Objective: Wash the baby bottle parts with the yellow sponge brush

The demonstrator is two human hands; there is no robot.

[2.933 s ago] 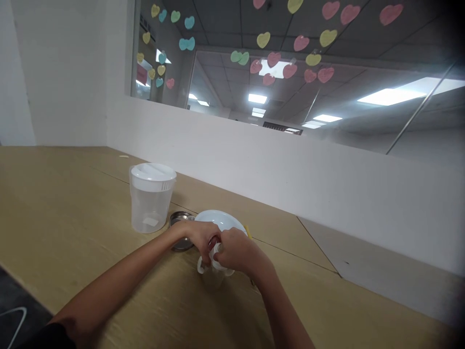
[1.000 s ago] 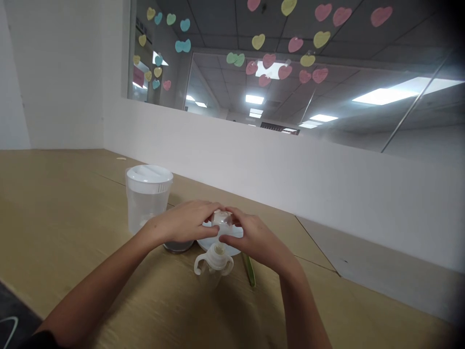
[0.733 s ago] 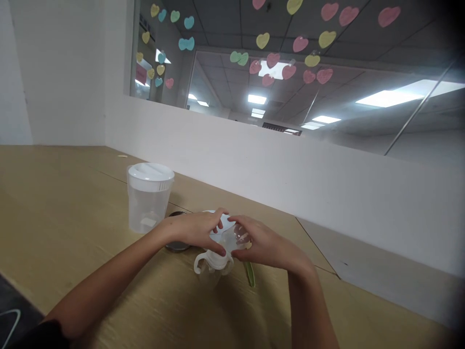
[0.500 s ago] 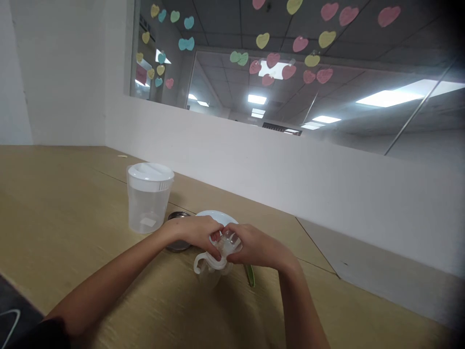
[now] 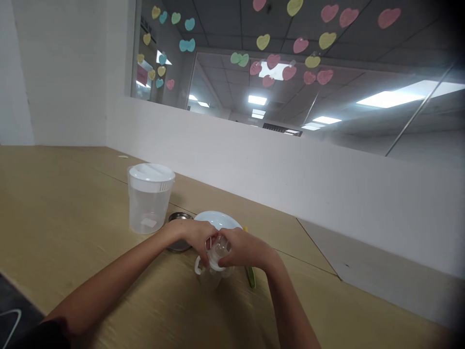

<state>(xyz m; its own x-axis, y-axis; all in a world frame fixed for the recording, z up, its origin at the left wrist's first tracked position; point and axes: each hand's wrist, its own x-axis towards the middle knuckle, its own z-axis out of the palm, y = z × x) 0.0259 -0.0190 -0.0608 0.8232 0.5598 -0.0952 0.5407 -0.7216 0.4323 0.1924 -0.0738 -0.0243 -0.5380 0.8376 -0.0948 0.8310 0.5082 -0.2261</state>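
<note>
A clear baby bottle [image 5: 215,277] with a white collar and white side handles stands on the table in front of me. My left hand [image 5: 198,236] curls round the left of its top, with thumb and fingers closed on it. From the right, my right hand [image 5: 244,247] grips the same top, and the fingertips of both hands nearly meet. Between them shows a clear domed part [image 5: 220,248]; I cannot tell whether it is the teat or a cap. My fingers hide some of the collar.
A lidded clear pitcher [image 5: 149,206] stands to the left. Behind my hands are a round metal dish [image 5: 179,215] and a pale plate [image 5: 218,219]. A green handle [image 5: 250,277] lies right of the bottle. A white wall [image 5: 247,165] borders the table.
My right hand has shifted slightly left, closer to my left hand. The clear part at the bottle's top, tilted right before, now sits more upright between the hands.
</note>
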